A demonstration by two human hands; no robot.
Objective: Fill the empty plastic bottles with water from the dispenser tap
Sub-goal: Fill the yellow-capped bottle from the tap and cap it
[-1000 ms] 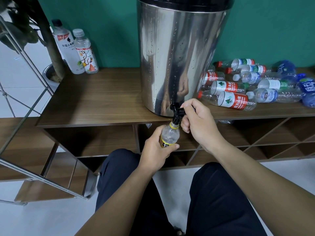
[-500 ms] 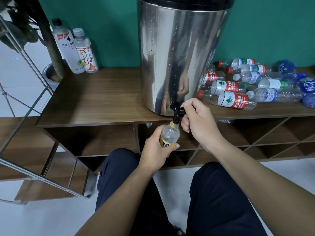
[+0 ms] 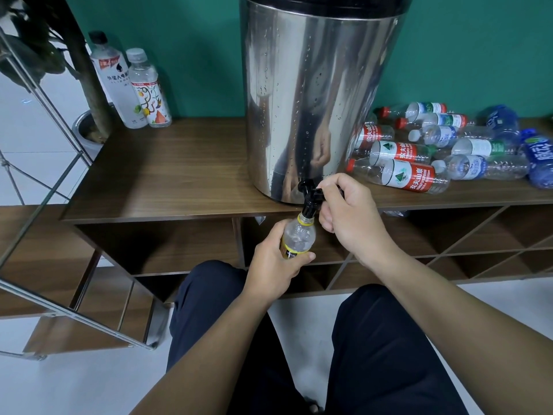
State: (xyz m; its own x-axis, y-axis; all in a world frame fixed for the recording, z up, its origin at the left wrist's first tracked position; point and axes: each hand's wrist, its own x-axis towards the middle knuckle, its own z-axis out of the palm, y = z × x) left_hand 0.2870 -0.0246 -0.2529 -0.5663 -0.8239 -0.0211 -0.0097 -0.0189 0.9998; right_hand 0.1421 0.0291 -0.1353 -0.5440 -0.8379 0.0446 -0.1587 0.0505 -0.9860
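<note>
Bottle (image 3: 298, 237) gripped upright by left hand (image 3: 273, 265) under tap (image 3: 309, 202); right hand (image 3: 348, 217) clasps its lever.

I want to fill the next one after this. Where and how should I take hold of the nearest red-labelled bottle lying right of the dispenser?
Probably grip the red-labelled bottle around its labelled middle, coming from above. It lies on its side at the front of the pile, cap toward the dispenser, its upper side and near side clear.

the dispenser (image 3: 317, 94) top is cut off by the upper edge. the right hand (image 3: 350, 217) hides the tap (image 3: 309, 199) lever. the left hand (image 3: 273, 265) covers the bottle (image 3: 297, 238) bottom.
</note>
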